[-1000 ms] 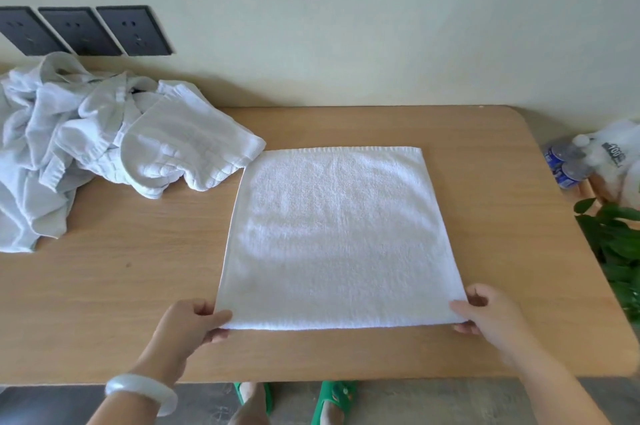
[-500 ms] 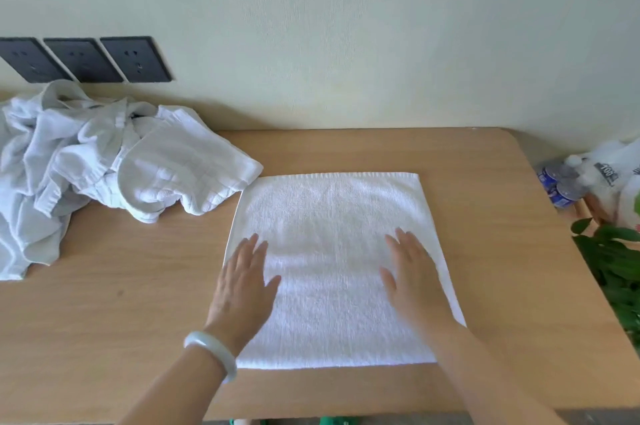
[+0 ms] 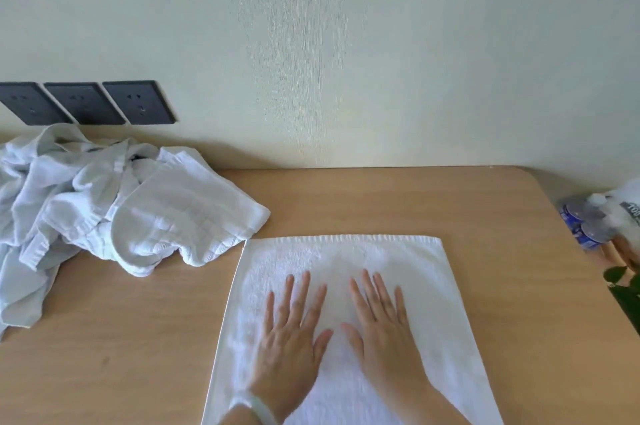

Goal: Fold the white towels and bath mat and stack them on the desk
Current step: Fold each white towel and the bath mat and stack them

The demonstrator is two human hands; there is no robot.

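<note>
Having let go of the near corners, the left hand (image 3: 291, 345) and right hand (image 3: 384, 338) now lie flat, fingers straight, on the white towel (image 3: 415, 268), likely smoothing it before folding.

A smooth, pale whitish bangle (image 3: 258, 408) circles the left wrist; both forearms are bare.

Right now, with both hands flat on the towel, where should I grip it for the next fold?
Probably the two far corners, one for the left hand, one for the right hand, reaching forward over the towel. It lies flat and square on the desk, so its hemmed far edge should lift evenly.
</note>
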